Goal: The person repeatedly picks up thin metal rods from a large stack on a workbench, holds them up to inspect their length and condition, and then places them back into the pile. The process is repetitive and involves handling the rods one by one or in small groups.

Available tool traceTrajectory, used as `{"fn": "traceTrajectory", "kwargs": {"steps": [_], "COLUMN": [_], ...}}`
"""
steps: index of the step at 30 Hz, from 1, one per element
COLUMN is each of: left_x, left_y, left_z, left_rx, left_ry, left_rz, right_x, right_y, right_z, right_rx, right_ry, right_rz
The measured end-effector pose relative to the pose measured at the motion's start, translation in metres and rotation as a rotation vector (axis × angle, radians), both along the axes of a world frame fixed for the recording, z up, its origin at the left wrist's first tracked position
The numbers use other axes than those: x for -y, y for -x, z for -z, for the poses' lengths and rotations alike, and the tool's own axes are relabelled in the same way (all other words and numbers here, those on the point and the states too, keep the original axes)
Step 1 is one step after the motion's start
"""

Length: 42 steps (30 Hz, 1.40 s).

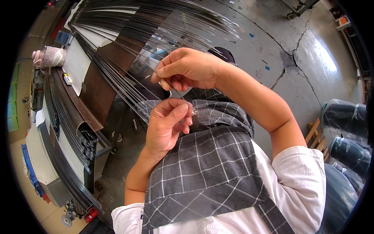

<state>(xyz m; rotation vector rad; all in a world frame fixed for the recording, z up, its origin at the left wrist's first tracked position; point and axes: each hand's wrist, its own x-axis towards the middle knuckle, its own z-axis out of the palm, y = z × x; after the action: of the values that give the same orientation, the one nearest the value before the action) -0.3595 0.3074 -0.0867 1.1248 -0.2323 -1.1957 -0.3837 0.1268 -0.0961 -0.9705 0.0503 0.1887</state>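
A thin dark strip [176,92] runs between my two hands in front of my checked apron. My right hand [191,69] pinches it from above, thumb against curled fingers. Lower and to the left, my left hand [165,123] is closed on the strip's end between thumb and forefinger; a small shiny, clear bit shows at those fingertips. Many similar long dark strips [113,84] lie bundled on the left and slant down toward my left hand. More strips [187,15] fan out above my right hand, their tips pale and glossy.
A brown board [111,64] and white sheets [80,64] lie under the strips. A yellow utility knife [67,78] and a wrapped pinkish-white spool [53,56] are at the left. Dark rolls in clear plastic [344,117] stand at the right. Cracks [290,60] cross the grey floor.
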Motion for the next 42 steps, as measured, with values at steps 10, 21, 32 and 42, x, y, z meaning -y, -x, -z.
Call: {"fn": "traceTrajectory", "kwargs": {"steps": [10,21,32,42], "left_x": [0.0,0.0,0.009,0.014], "left_y": [0.001,0.0,0.006,0.003], "left_z": [-0.001,-0.002,-0.006,-0.004], "left_rx": [0.007,-0.044,-0.069,-0.168], "left_ry": [0.003,-0.011,-0.004,-0.042], "left_rz": [0.011,0.019,0.003,0.036], "right_x": [-0.003,-0.002,-0.01,-0.012], "right_y": [0.0,-0.003,0.0,0.0], "right_z": [-0.004,-0.002,0.0,-0.007], "right_rx": [0.011,0.016,0.026,-0.005], "right_ry": [0.004,-0.109,-0.188,0.045], "right_rz": [0.036,-0.015,-0.04,0.067]}}
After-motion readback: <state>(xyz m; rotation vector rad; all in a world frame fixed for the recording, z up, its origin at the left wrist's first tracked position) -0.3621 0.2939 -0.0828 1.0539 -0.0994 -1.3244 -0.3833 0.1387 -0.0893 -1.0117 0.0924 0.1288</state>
